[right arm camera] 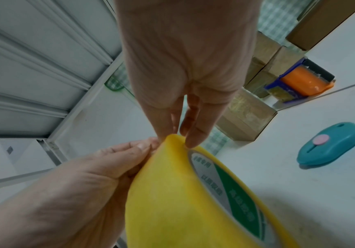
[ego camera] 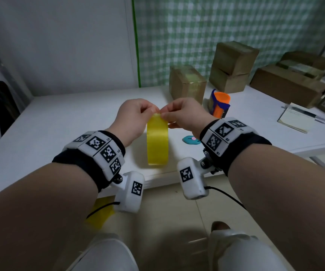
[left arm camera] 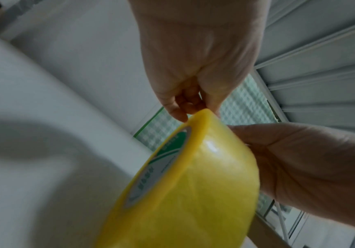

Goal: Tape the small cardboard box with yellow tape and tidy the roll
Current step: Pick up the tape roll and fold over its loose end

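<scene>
the round roll of glossy yellow tape (ego camera: 157,142) was held upright above the white table (ego camera: 60,122), its top edge pinched by the left hand (ego camera: 133,119) and the right hand (ego camera: 185,116); the small brown cardboard box (ego camera: 187,84) stood behind.

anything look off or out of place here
One thing: a yellow piece that looks like tape lies on the floor under the table edge. Otherwise both hands pinch the top of the tape roll normally.
</scene>
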